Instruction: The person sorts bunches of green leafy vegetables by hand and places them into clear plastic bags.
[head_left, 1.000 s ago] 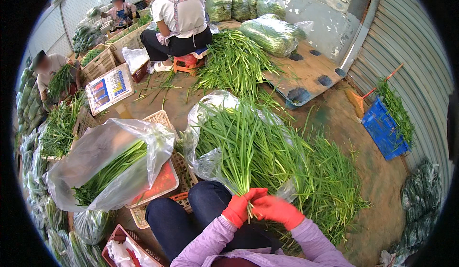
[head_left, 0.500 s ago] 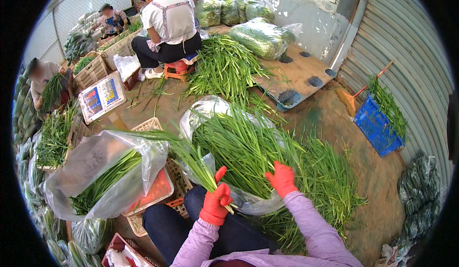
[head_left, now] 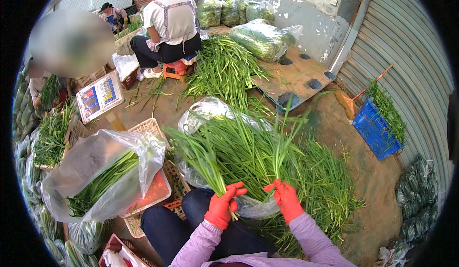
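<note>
My left hand (head_left: 221, 206), in a red glove, is closed round the lower ends of a bunch of chives (head_left: 209, 166), whose leaves lean up and to the left. In its matching glove, my right hand (head_left: 287, 201) pinches a smaller bunch of chives (head_left: 278, 158) by the stalk ends, leaves pointing up. Both hands are above my lap, at the near side of a large chive heap (head_left: 239, 145) lying on an opened clear plastic bag (head_left: 203, 109). More loose chives (head_left: 330, 185) spread to the right. Another clear bag (head_left: 76, 171), partly filled with chives (head_left: 107, 181), lies open at the left.
Under the left bag are a red-surfaced tray (head_left: 157, 190) and a beige crate (head_left: 151, 125). A blue basket (head_left: 375, 133) of greens and a long-handled dustpan (head_left: 348, 103) stand right. Ahead, a co-worker (head_left: 172, 20) sits beside another chive pile (head_left: 224, 71). Dark bagged greens (head_left: 418, 200) lie near right.
My right hand has drawn back from the heap, lifting a small bunch of chives upright. The left hand's bunch has swung from pointing far left to more upright.
</note>
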Demonstrator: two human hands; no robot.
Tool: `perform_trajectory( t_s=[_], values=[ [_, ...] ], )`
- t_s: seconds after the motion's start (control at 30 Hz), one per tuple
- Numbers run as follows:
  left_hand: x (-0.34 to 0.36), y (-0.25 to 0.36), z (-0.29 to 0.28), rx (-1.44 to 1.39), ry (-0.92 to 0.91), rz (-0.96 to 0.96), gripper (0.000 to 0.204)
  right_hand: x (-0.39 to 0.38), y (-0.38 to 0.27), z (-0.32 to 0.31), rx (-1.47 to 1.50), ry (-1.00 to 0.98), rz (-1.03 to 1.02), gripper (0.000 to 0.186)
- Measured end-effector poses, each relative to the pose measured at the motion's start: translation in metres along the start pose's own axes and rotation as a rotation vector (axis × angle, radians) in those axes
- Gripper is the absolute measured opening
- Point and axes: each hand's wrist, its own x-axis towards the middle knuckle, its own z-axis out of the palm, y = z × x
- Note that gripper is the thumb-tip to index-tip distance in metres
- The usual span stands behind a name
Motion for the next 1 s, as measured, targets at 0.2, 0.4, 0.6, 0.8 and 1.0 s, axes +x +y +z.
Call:
perform_trajectory(
  t_s=[0.2, 0.4, 0.6, 0.8, 1.0],
  values=[
    [0.004, -0.011, 0.013, 0.036, -0.109, -0.179, 0.031, -0.037, 0.018, 0.046, -0.231, -0.138, -0.037, 0.034],
    [-0.002, 0.000, 0.002, -0.129, 0.057, 0.081, 0.021, 0.003, 0.034, 0.023, -0.411, -0.101, -0.271, 0.030],
    [0.000, 0.003, -0.012, -0.205, 0.007, 0.103, 0.031, 0.080, 0.031, 0.016, -1.519, 0.423, -0.374, 0.037],
    [-0.007, 0.006, -0.026, -0.086, -0.018, 0.108, 0.036, 0.067, -0.030, 0.003, -0.222, -0.102, -0.177, 0.030],
    [-0.005, 0.012, -0.006, -0.030, -0.108, 0.113, 0.049, 0.091, -0.031, -0.069, -0.490, 0.266, -0.199, 0.024]
  ],
)
